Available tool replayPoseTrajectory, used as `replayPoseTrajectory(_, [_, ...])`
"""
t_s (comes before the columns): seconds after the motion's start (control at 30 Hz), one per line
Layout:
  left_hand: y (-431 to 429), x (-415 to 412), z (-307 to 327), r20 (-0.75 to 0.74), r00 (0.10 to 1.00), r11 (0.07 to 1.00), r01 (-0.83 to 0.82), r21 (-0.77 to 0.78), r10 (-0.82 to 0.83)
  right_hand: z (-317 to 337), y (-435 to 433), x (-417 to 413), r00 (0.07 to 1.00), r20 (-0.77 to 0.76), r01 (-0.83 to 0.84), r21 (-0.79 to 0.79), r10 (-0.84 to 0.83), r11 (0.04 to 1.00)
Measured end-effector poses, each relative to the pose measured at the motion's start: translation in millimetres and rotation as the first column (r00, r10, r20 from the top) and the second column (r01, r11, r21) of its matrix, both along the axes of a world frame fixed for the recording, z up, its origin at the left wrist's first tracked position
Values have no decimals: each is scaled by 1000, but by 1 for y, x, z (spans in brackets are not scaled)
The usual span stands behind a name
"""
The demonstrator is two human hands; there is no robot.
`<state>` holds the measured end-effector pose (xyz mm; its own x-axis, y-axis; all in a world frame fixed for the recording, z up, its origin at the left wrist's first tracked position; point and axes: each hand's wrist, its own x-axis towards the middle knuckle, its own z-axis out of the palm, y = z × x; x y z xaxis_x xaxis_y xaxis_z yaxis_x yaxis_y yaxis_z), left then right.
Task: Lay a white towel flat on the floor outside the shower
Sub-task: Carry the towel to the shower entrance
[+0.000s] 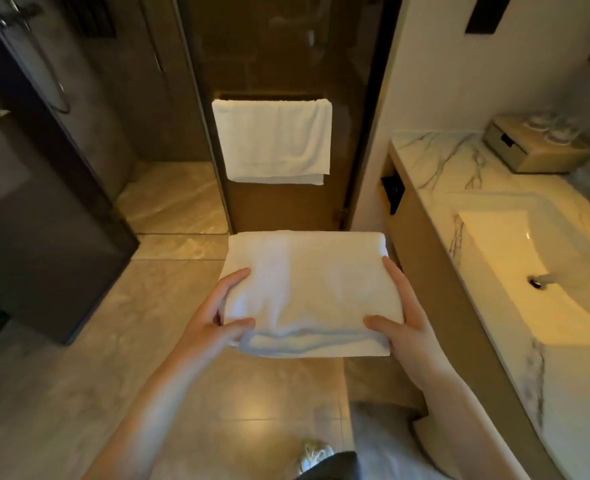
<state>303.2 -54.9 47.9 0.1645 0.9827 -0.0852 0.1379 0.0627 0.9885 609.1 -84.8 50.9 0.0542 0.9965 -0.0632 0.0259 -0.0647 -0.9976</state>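
A folded white towel (307, 289) is held level in front of me, above the tiled floor (79, 358). My left hand (214, 317) grips its left edge, thumb on top and fingers underneath. My right hand (401, 317) grips its right edge the same way. The shower (169, 199) opens at the upper left, with its glass door (279, 46) straight ahead. A second white towel (273, 140) hangs on a bar on that door.
A dark glass panel (37, 202) stands on the left. A marble vanity (563, 393) with a sink (536, 271) and a small box (536, 147) runs along the right. My shoe (316, 455) shows at the bottom. White cloth (390, 441) lies on the floor beside it.
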Motion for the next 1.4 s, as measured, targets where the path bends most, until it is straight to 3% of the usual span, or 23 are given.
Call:
replayPoseTrajectory(0.5, [-247, -115, -27, -26, 995, 995, -99, 32, 100, 6, -209, -101, 990, 3, -141, -74, 142, 987])
replayPoseTrajectory(0.87, [-368, -111, -11, 33, 966, 962, -258, 88, 257, 11, -284, -118, 950, 17, -310, -46, 311, 950])
replayPoseTrajectory(1.4, [-521, -83, -2, -55, 926, 927, -375, -4, 374, 6, -395, -97, 915, -70, -402, -101, 397, 910])
